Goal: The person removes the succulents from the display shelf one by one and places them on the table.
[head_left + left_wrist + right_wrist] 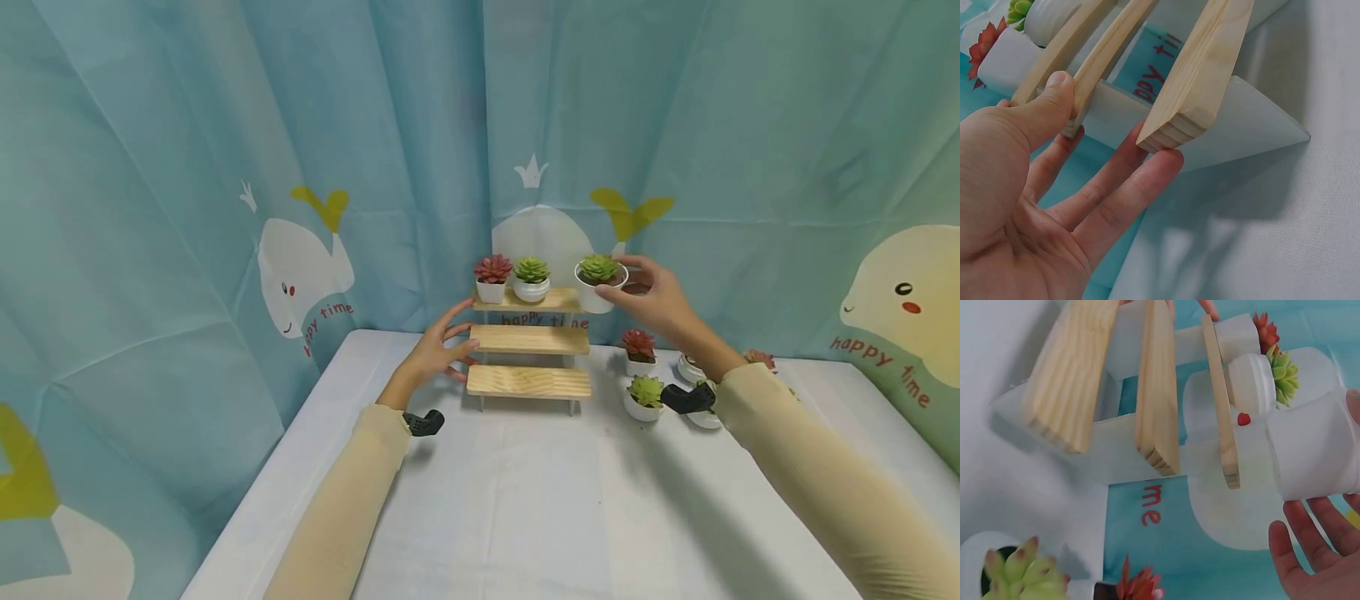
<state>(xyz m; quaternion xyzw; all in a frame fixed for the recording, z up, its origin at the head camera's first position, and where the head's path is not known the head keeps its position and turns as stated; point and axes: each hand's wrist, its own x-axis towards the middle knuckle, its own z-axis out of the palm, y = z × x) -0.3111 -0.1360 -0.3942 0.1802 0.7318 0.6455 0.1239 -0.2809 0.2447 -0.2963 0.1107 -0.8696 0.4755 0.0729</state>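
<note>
My right hand (660, 302) pinches a white pot with a green succulent (596, 292) by its side, at the right end of the top shelf. The right wrist view shows the white pot (1313, 447) just off the shelf end, its base apart from the wood. My left hand (435, 348) touches the left ends of a three-tier wooden shelf stand (528, 382). In the left wrist view the thumb lies by the middle board and the spread fingers touch the board ends. On the top shelf sit a red succulent (492, 271) and a green succulent (532, 271) in white pots.
Right of the stand, on the white-covered table (525, 500), stand a red potted succulent (639, 346), a green one (645, 396) and several more pots partly hidden by my right forearm. A blue curtain (420, 167) with whale prints hangs behind.
</note>
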